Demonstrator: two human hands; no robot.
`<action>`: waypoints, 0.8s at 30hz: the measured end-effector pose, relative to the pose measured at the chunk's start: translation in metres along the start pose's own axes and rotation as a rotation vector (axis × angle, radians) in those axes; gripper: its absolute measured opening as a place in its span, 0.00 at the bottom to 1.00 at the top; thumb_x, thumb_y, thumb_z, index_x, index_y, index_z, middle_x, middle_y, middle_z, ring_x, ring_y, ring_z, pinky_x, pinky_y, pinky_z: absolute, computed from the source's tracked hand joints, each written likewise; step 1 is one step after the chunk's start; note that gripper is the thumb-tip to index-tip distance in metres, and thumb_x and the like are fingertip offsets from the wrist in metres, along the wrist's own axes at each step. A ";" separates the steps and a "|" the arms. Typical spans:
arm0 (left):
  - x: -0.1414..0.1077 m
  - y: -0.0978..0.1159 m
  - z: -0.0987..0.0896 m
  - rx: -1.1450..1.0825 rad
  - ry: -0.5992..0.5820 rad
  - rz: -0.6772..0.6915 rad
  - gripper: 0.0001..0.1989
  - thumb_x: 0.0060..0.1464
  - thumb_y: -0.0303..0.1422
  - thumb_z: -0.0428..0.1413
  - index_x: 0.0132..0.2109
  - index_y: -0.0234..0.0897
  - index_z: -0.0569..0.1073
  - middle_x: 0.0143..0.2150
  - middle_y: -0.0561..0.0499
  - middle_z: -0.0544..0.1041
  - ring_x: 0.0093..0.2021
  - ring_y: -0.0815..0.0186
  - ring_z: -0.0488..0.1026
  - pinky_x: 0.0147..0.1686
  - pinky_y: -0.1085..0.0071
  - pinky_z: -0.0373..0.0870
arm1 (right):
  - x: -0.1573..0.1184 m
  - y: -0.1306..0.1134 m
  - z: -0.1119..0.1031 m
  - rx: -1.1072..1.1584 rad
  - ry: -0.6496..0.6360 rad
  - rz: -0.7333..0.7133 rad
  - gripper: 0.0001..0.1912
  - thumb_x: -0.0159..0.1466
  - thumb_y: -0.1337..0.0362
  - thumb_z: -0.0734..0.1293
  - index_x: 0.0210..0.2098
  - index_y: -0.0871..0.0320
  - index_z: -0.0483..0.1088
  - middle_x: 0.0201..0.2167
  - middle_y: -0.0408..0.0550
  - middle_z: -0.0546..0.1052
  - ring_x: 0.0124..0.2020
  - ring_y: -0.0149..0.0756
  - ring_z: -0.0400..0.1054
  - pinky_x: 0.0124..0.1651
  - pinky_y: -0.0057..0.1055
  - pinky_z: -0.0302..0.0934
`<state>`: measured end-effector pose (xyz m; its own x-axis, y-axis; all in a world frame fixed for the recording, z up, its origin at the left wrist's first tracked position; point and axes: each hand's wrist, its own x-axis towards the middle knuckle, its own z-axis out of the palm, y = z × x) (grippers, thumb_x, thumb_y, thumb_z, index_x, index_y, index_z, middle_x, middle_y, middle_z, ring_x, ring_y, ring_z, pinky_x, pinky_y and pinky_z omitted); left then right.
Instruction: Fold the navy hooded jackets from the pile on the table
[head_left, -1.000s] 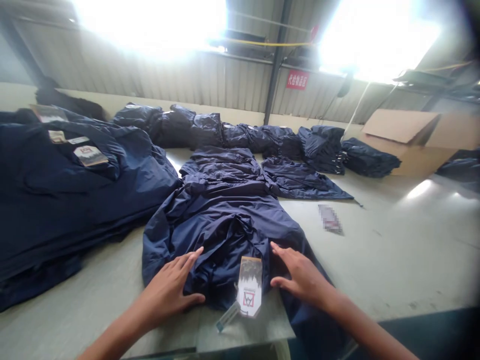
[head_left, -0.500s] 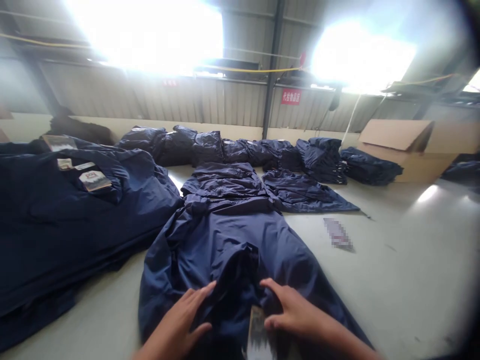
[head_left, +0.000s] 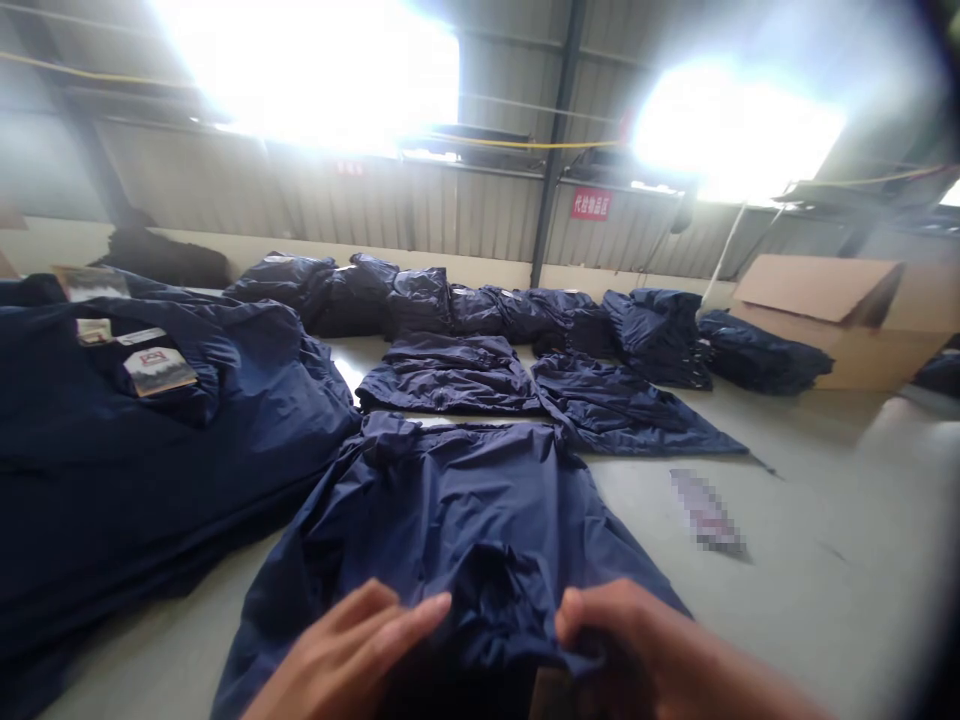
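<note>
A navy jacket (head_left: 487, 490) lies spread in front of me, its near part bunched into a raised fold between my hands. My left hand (head_left: 349, 640) rests along the left of this fold, fingers stretched out and holding nothing. On the other side, my right hand (head_left: 634, 630) pinches the jacket's fabric, thumb up. Below the fold, the dark top of a hang tag (head_left: 550, 695) shows at the bottom edge. To the left lies a pile of navy jackets (head_left: 247, 470) with a printed hang tag (head_left: 159, 371) on top.
Two folded navy garments (head_left: 457, 375) (head_left: 630, 400) lie beyond the jacket. Several stacks of navy garments (head_left: 420, 300) line the wall. An opened cardboard box (head_left: 862, 340) stands at the right. A blurred-out flat item (head_left: 705, 510) lies on the pale surface.
My right hand has closed on the fabric, its fingers apart before. The fold between my hands has sunk lower, and the hang tag has slipped mostly out of sight. The view has shifted slightly.
</note>
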<state>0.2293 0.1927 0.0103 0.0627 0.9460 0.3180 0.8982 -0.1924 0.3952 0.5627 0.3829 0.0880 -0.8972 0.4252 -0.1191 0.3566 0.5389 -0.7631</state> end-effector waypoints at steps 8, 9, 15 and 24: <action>0.225 -0.048 -0.110 0.181 0.383 0.087 0.31 0.65 0.23 0.43 0.72 0.39 0.66 0.69 0.51 0.73 0.66 0.56 0.72 0.69 0.55 0.67 | 0.194 -0.013 -0.150 -0.139 0.276 -0.329 0.22 0.66 0.52 0.74 0.56 0.52 0.71 0.50 0.47 0.78 0.52 0.44 0.73 0.56 0.40 0.69; 0.253 -0.064 -0.116 0.197 0.366 0.056 0.29 0.66 0.22 0.42 0.72 0.31 0.65 0.68 0.47 0.73 0.67 0.55 0.71 0.68 0.56 0.66 | 0.222 -0.008 -0.162 -0.196 0.419 -0.243 0.24 0.68 0.54 0.73 0.59 0.54 0.69 0.51 0.49 0.78 0.53 0.46 0.73 0.57 0.42 0.69; 0.313 -0.127 -0.109 0.289 0.273 -0.208 0.30 0.68 0.36 0.53 0.72 0.26 0.63 0.69 0.34 0.69 0.70 0.39 0.67 0.64 0.49 0.68 | 0.290 0.027 -0.157 -0.561 0.645 0.197 0.30 0.74 0.55 0.66 0.69 0.64 0.63 0.64 0.68 0.70 0.61 0.54 0.72 0.62 0.43 0.64; 0.110 -0.109 -0.005 0.368 -0.023 -0.023 0.30 0.58 0.46 0.65 0.66 0.51 0.74 0.68 0.44 0.73 0.68 0.43 0.68 0.71 0.35 0.55 | 0.131 0.123 -0.004 -0.739 0.373 0.103 0.35 0.66 0.50 0.73 0.69 0.54 0.68 0.68 0.61 0.71 0.66 0.59 0.67 0.67 0.53 0.62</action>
<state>0.1363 0.3164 0.0070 0.0464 0.9553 0.2918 0.9956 -0.0679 0.0639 0.4896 0.5078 -0.0194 -0.7524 0.6409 0.1520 0.6274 0.7676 -0.1307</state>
